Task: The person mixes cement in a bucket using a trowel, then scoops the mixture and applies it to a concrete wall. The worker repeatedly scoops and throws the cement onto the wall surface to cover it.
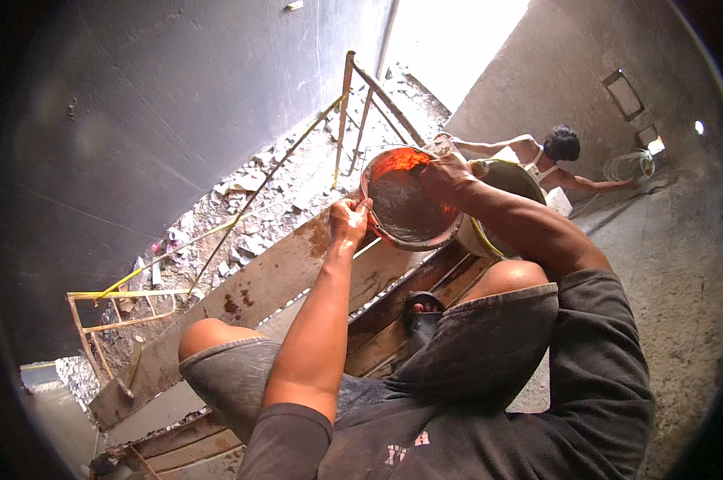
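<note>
A round orange-red bucket [422, 243] is tilted toward me, its inside coated with grey mortar. My left hand [350, 221] is closed on the near left part of its rim, thumb on top. My right hand [449, 178] is closed at the bucket's upper right edge, and its fingertips are partly hidden inside. Just right of it stands a second bucket [489, 243] with a yellowish rim, largely covered by my right forearm. Both buckets are over the scaffold planks [257, 276] in front of my knees.
A co-worker [555, 152] reaches along the rough wall [673, 296] on the right, near a coil of wire [645, 164]. Rusty scaffold frames [347, 104] rise ahead and at the left. Rubble [253, 188] lies below, beyond the plank edges. A dark smooth wall [137, 120] fills the left.
</note>
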`<state>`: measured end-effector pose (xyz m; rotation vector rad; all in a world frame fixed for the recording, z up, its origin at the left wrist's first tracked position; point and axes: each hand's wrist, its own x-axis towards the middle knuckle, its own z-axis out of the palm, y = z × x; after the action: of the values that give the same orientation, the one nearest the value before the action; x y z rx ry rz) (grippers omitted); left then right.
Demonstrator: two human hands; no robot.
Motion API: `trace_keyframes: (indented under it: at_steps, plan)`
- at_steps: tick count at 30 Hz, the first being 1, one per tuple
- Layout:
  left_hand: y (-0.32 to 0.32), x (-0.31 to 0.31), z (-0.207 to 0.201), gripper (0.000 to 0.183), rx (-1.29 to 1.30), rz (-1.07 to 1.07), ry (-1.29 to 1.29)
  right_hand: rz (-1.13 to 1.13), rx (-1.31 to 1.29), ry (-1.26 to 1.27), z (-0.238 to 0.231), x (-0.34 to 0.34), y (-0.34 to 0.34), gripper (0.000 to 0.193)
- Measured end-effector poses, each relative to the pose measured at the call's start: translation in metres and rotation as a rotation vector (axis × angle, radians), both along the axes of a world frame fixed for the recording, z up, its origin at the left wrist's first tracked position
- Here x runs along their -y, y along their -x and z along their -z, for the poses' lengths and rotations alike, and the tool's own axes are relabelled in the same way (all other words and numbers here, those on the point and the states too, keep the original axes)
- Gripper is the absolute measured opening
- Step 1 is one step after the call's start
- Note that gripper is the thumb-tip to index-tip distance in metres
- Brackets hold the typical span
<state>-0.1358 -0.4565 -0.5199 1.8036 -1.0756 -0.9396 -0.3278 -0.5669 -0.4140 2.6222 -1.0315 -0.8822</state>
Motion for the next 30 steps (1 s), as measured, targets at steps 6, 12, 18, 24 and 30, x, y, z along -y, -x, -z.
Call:
trace_keyframes:
  at_steps: [6, 12, 18, 24, 30]
  plan:
    - [-0.004, 0.005, 0.007, 0.041, -0.079, 0.028, 0.002, 0.249, 0.127, -0.241, -0.016, -0.041, 0.006, 0.017]
    - [-0.004, 0.008, 0.019, 0.039, -0.106, -0.008, 0.006, 0.514, 0.128, -0.292, -0.019, -0.057, -0.002, 0.022]
    - [-0.012, 0.021, 0.027, 0.035, -0.133, -0.013, -0.056, 0.278, 0.286, -0.227, 0.0, -0.053, 0.022, 0.024]
    - [-0.019, 0.029, -0.005, 0.036, 0.294, -0.03, 0.127, 0.646, 1.271, -0.114, -0.005, -0.008, 0.122, 0.025]
    - [0.015, 0.055, -0.042, 0.022, -0.098, 0.041, 0.238, 1.569, 1.713, -0.42, 0.101, -0.018, 0.241, 0.015]
